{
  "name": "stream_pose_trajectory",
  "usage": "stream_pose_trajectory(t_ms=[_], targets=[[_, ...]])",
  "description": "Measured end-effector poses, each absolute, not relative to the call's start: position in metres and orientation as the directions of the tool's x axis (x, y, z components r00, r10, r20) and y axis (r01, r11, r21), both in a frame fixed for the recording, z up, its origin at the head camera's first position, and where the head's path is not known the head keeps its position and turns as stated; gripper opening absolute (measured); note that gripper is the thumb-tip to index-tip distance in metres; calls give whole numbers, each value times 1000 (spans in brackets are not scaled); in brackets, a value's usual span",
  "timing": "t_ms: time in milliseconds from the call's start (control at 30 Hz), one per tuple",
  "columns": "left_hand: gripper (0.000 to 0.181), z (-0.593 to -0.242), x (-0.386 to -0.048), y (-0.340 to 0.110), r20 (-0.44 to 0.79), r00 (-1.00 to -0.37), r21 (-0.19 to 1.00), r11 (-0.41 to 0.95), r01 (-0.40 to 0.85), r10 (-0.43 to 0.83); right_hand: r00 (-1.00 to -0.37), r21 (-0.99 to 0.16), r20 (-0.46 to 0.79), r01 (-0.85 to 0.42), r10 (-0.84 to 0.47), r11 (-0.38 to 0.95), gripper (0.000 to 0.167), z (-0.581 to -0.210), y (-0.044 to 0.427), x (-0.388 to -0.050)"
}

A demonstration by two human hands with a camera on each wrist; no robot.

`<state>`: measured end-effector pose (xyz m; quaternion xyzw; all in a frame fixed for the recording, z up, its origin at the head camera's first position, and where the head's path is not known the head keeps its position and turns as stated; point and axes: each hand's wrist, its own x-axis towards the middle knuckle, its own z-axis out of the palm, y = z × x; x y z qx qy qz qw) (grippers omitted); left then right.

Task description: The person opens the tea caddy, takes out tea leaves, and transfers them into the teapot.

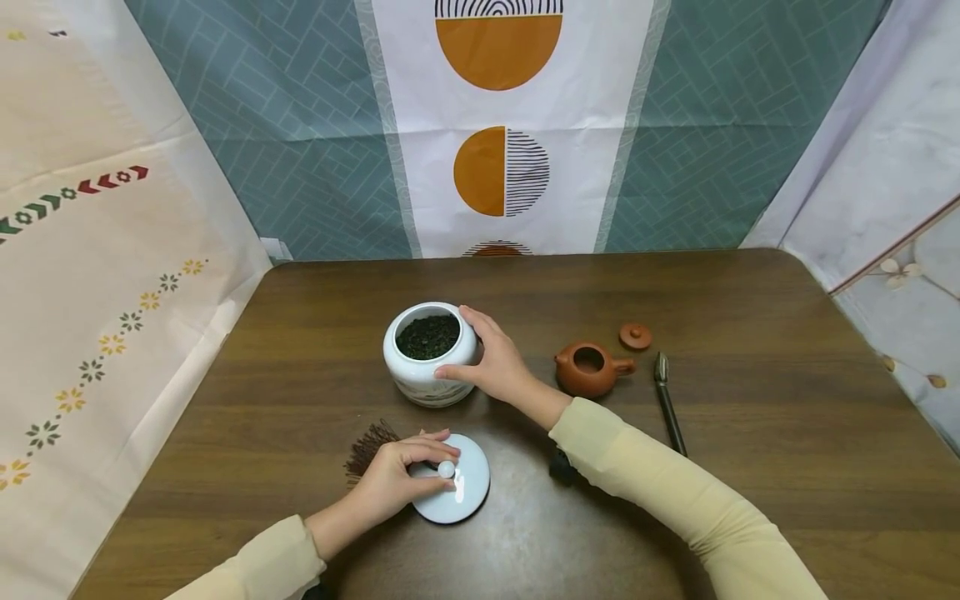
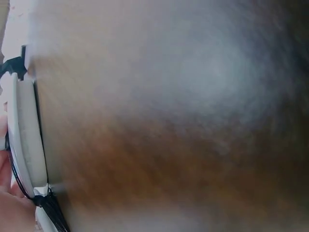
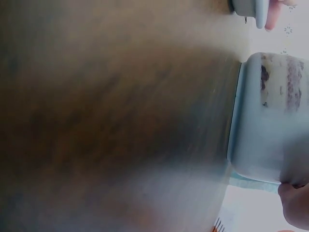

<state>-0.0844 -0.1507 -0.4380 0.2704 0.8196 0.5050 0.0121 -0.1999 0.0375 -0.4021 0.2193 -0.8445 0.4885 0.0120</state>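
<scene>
A white jar [image 1: 412, 375] with a painted side stands upright, filled with dark tea leaves [image 1: 428, 337]. My right hand [image 1: 495, 358] holds its right side, thumb at the near side and fingers on the far side near the rim. Nearer to me, my left hand [image 1: 390, 475] pinches the round knob of a white lid [image 1: 468, 492] between thumb and fingers. In the left wrist view, the lid [image 2: 31, 135] appears edge-on at the table surface, with a dark cord and tassel [image 2: 50, 210] beside it. The right wrist view shows the jar's [image 3: 270, 116] lower side.
Right of the jar stand a small brown clay teapot [image 1: 581, 379] without its lid, the little clay lid [image 1: 635, 336] and a dark-handled brush-like tool [image 1: 670, 404]. A brown bristly bundle [image 1: 367, 450] lies behind my left hand. The wooden table [image 1: 750, 350] meets hanging cloths.
</scene>
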Motion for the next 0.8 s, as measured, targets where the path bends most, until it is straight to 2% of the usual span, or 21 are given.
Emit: stream_pose_trajectory(t_ms=[467, 633, 800], targets=[[22, -431, -87, -152, 264, -801, 725, 437, 532, 537, -897, -783, 202, -389, -393, 485, 98, -395, 36, -201], [28, -423, -87, -154, 268, -785, 668, 479, 570, 559, -904, -810, 203, -370, -375, 454, 97, -390, 37, -198], [32, -406, -86, -154, 325, -770, 610, 501, 614, 549, -904, -812, 245, -388, -349, 435, 90, -379, 44, -191]])
